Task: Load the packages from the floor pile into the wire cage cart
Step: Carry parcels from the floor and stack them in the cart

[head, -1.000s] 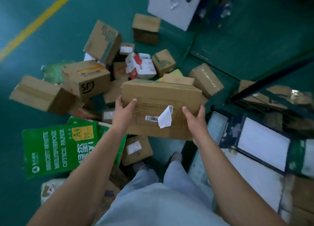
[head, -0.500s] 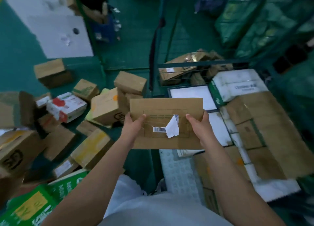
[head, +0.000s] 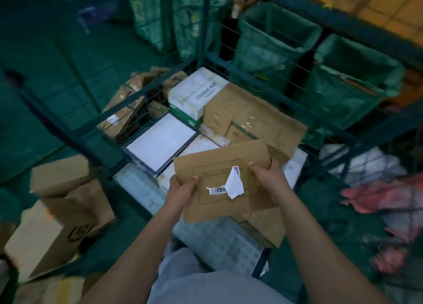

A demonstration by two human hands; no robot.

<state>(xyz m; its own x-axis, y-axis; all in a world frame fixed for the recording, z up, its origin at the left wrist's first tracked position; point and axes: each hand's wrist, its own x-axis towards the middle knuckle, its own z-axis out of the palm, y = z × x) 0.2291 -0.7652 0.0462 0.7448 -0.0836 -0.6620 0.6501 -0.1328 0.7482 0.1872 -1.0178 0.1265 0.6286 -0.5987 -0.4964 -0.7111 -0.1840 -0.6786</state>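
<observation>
Box (head: 219,180) held in both hands above the open cart (head: 146,97).

Left hand (head: 180,190) grips the box's left edge, thumb on top, fingers under; right hand (head: 270,178) grips the right edge the same way. Box is flat brown cardboard, tilted, with a barcode sticker and a half-peeled white label (head: 233,184) on its top face. It hangs over the cart's near end, above packages already inside: a white flat pack (head: 160,141), a white carton (head: 196,93), a large brown carton (head: 251,118). Loose brown boxes (head: 61,214) lie on the green floor at left. Green sacks (head: 270,45) stand behind the cart.
</observation>
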